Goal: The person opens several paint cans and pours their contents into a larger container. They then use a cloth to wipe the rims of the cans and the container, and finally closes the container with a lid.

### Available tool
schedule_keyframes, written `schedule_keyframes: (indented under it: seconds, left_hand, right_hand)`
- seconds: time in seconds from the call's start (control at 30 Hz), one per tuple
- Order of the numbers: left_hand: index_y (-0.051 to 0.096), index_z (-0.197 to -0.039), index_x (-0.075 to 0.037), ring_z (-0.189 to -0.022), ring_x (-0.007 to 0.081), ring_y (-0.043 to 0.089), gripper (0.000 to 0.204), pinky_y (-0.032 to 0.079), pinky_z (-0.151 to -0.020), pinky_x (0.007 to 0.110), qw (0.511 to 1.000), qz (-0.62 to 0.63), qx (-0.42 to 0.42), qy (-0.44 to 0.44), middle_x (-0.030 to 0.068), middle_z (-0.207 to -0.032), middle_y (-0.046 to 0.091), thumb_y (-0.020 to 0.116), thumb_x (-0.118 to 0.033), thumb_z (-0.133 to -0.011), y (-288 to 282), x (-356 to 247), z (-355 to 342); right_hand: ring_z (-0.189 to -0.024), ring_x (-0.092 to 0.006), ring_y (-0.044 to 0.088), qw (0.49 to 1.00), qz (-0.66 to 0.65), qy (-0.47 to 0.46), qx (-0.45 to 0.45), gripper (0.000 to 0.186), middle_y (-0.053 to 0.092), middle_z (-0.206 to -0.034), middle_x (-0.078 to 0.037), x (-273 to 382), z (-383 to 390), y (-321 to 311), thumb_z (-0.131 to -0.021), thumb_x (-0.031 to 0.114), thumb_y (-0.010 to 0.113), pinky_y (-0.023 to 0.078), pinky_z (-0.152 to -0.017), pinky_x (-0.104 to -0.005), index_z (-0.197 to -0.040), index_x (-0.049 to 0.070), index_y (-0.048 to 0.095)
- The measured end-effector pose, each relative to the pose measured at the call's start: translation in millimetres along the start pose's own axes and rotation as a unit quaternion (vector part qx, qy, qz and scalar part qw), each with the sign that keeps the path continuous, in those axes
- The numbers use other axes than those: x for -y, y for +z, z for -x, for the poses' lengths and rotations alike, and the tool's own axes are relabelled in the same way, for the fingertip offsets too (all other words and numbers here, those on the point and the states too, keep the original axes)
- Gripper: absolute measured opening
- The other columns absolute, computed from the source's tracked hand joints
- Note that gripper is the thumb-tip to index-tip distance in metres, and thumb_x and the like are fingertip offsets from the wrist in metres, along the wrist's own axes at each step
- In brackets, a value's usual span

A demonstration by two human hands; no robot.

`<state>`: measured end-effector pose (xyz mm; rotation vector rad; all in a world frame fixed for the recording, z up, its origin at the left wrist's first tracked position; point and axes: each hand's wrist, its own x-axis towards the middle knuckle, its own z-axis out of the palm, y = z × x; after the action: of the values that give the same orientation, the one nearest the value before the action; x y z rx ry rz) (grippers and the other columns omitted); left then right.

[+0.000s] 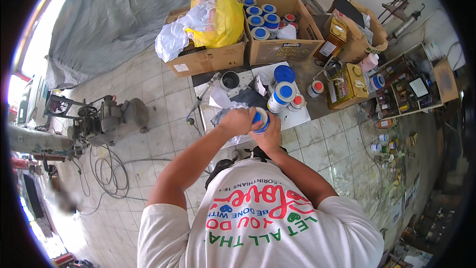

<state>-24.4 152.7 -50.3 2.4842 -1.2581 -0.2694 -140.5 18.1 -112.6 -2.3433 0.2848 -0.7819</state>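
Observation:
My left hand point(238, 120) and my right hand point(267, 136) are both closed around a small can with a blue top point(259, 118), low on the white work board point(302, 111). Just behind it stand a white can with blue lid point(279, 98), a larger blue-lidded container point(284, 73) and a red-topped can point(297, 102). Left of these lie dark and grey rags point(243, 97), paper scraps point(219, 98), an empty-looking metal cup point(229, 80) and a spray-gun-like tool on a hose point(198, 106). My fingers hide part of the held can.
Cardboard boxes of cans point(282, 49) and bags point(213, 15) line the back. Gold tins point(347, 87) and a cluttered open cabinet point(411, 82) sit right. An air compressor point(111, 119) with coiled hose point(109, 173) occupies the tiled floor at left, near a draped grey sheet point(94, 30).

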Motion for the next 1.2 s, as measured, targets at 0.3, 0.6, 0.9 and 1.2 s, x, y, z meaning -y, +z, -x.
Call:
schedule_keyframes:
  seconds: [0.3, 0.6, 0.9, 1.2]
  left_hand:
    - [0.066, -0.110, -0.002, -0.078, 0.0179, 0.067, 0.061, 0.048, -0.067, 0.032, 0.738, 0.554, -0.205, -0.327, 0.0126, -0.091, 0.075, 0.043, -0.059, -0.109, 19.0, 14.9, -18.7]
    - [0.056, -0.117, 0.000, -0.080, 0.0239, 0.072, 0.057, 0.057, -0.072, 0.033, 0.548, 0.711, -0.310, -0.313, 0.0203, -0.102, 0.073, 0.036, -0.054, -0.113, 90.4, -46.9, -61.8]
    - [0.071, -0.104, 0.005, -0.093, 0.0180, 0.068, 0.072, 0.052, -0.086, 0.035, 0.771, 0.571, -0.142, -0.242, 0.0149, -0.095, 0.072, 0.043, -0.061, -0.109, 94.0, -15.7, -84.4]
    - [0.072, -0.112, 0.003, -0.100, 0.0226, 0.070, 0.078, 0.052, -0.094, 0.035, 0.700, 0.560, -0.252, -0.365, 0.0151, -0.109, 0.076, 0.035, -0.065, -0.109, 115.4, -13.6, -59.7]
  right_hand:
    - [-0.128, -0.0388, 0.057, 0.978, -0.181, 0.092, 0.055, 0.101, 0.052, -0.141, -0.023, -33.6, 4.8, 0.6, -0.066, 0.024, 0.099, 0.048, -0.106, -0.0449, -0.144, -0.003, 0.040]
    - [-0.133, -0.0475, 0.051, 0.956, -0.104, -0.019, 0.275, 0.083, 0.036, -0.151, -0.030, -60.9, -19.1, -64.1, -0.085, 0.022, 0.082, 0.049, -0.106, -0.0510, -0.152, 0.003, 0.037]
    - [-0.098, -0.0393, 0.070, 0.899, 0.087, -0.188, 0.387, 0.061, 0.055, -0.121, -0.019, -47.0, -83.6, -91.2, -0.076, 0.041, 0.089, 0.061, -0.075, -0.0484, -0.121, 0.013, 0.059]
    - [-0.082, -0.0412, 0.074, 0.894, 0.154, -0.103, 0.408, 0.074, 0.067, -0.103, -0.020, -22.8, -88.4, -79.6, -0.072, 0.054, 0.089, 0.060, -0.067, -0.0508, -0.126, 0.013, 0.059]
